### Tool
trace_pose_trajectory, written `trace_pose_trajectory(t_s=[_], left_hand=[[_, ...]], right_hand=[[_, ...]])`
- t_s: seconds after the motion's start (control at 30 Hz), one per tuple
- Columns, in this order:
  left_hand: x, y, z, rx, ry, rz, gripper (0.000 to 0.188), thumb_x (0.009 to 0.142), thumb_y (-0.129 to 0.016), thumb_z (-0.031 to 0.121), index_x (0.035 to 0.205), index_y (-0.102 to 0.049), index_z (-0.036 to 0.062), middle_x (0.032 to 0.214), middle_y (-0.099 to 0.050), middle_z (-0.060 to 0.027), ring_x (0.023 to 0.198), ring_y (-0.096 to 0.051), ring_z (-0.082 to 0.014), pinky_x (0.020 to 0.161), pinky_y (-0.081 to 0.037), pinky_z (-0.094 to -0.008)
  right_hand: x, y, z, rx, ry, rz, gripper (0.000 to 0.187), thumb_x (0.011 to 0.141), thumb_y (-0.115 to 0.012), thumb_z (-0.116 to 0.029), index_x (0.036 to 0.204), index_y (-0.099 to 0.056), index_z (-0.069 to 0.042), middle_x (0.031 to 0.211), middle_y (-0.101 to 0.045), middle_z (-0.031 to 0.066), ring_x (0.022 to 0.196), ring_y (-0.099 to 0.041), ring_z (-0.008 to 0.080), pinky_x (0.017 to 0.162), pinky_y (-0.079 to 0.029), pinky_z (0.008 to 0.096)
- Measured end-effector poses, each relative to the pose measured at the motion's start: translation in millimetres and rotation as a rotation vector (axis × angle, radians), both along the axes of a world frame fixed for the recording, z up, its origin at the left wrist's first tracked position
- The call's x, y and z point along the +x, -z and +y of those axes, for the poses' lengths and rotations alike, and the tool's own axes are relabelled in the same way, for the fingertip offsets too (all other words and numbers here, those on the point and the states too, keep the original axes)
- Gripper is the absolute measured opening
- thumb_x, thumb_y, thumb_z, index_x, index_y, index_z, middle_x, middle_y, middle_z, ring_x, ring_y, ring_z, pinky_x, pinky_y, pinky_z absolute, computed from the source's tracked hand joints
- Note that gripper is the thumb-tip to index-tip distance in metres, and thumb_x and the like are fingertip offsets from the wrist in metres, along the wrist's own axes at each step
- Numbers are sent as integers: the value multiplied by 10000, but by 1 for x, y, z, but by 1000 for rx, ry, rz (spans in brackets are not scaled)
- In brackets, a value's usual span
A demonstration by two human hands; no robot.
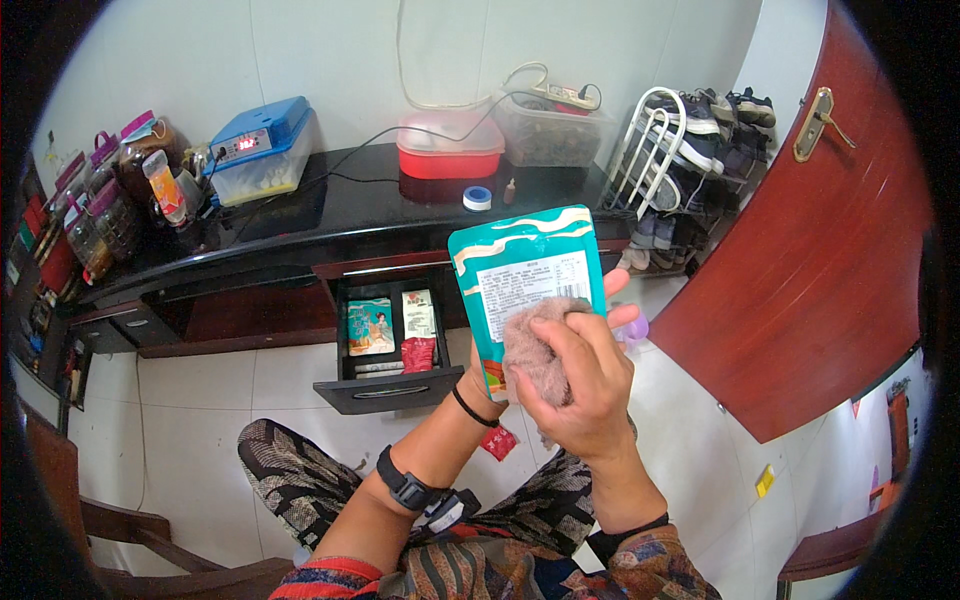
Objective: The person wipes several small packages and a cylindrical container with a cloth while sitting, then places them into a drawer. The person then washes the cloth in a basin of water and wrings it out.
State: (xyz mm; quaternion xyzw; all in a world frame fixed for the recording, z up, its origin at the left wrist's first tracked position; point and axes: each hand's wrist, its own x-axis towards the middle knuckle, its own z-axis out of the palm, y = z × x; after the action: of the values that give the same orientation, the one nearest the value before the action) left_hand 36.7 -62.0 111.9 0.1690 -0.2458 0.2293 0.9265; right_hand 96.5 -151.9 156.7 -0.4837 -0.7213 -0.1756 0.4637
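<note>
A teal pouch (525, 232) with a white printed label stands tilted up in front of me. My left hand (619, 300) grips it from behind; its fingertips show past the pouch's right edge, and the palm is hidden. Closed round a brownish-pink fluffy cloth (540, 352), my right hand (592, 385) presses it against the lower front of the pouch. Below and to the left, a black drawer (388, 394) is pulled out. Inside it lie a teal packet with a figure on it (370, 328), a pale packet (419, 314) and a red packet (418, 354).
A black glossy cabinet (350, 220) runs along the wall, bearing lidded jars (112, 215), a blue-topped box (262, 150), a red tub (450, 150) and tape (477, 198). At right are a shoe rack (665, 150) and a reddish door (790, 270). A red packet (499, 442) lies on the floor.
</note>
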Motion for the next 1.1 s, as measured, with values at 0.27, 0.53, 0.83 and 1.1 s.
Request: trace_pose_trajectory(t_s=[0.27,0.53,0.83,1.1], left_hand=[[-2,-3,-3,-10,-1,6,637,931,-312,558,1456,-257,201,1528,-183,-97,1353,-269,-390,1083,-265,-561],[0,-5,-1,-8,30,-36,642,931,-307,560,1463,-236,207,1529,-179,-96,1355,-264,-390,1087,-255,-564],[10,-12,-2,54,-63,36,726,908,-332,591,1472,-192,157,1519,-191,-140,1359,-229,-400,1090,-257,-539],[140,-130,2,224,46,10,691,856,-421,677,1074,-528,30,909,-598,-108,735,-613,-201,667,-538,-345]], right_hand=[[-1,-1,-1,10,-1,-16,477,595,-778,-73,1030,-589,-28,919,-551,133,757,-600,292,638,-495,346],[1,-4,-1,8,-8,-16,489,584,-778,-71,1033,-590,-28,920,-551,134,750,-600,288,623,-491,340],[5,-11,-1,52,51,-4,428,610,-758,-68,1008,-607,-22,913,-557,127,794,-596,292,679,-495,357],[75,-70,-20,374,391,285,334,783,-632,16,1111,-573,28,1078,-616,129,997,-591,238,884,-477,357]])
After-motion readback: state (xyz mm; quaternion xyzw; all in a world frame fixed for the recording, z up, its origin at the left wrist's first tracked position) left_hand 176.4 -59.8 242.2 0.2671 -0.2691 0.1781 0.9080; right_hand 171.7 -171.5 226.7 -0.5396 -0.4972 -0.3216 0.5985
